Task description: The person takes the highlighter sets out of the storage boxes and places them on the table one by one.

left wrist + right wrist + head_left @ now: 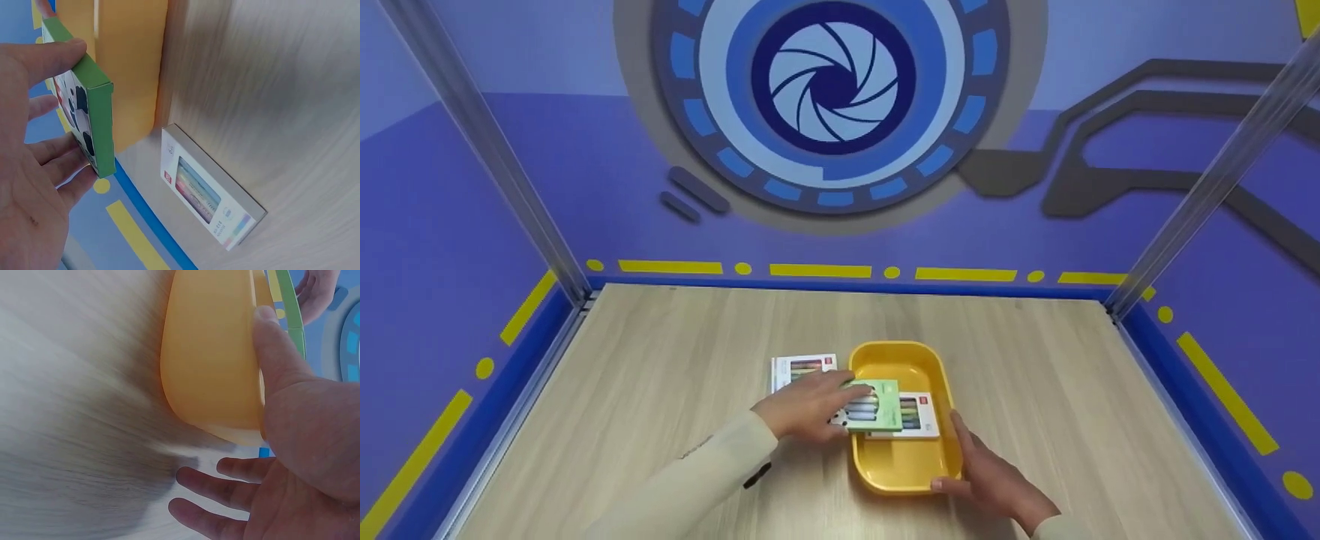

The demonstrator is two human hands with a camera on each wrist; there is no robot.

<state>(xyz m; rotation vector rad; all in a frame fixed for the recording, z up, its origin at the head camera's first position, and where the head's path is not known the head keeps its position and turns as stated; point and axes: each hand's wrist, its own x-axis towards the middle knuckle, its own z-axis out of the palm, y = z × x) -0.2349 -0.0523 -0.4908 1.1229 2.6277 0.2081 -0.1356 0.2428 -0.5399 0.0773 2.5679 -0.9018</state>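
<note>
My left hand (808,405) grips a flat green box (883,406) by its edges, thumb on one side and fingers on the other. A window on it shows pale sticks, and black-and-white shapes decorate one end (81,115). The box is over the left rim of a yellow tray (896,465). Inside the tray lies a white box (928,418) with a window of coloured sticks, partly covered by the green one. My right hand (994,476) rests against the tray's near right corner, its thumb (275,337) on the wall and the other visible fingers extended.
Left of the tray, another white windowed box (197,191) lies on the wooden table (675,352), partly behind my left hand in the head view. Blue-purple panels (570,165) and metal posts (1207,150) enclose the table at the back and sides.
</note>
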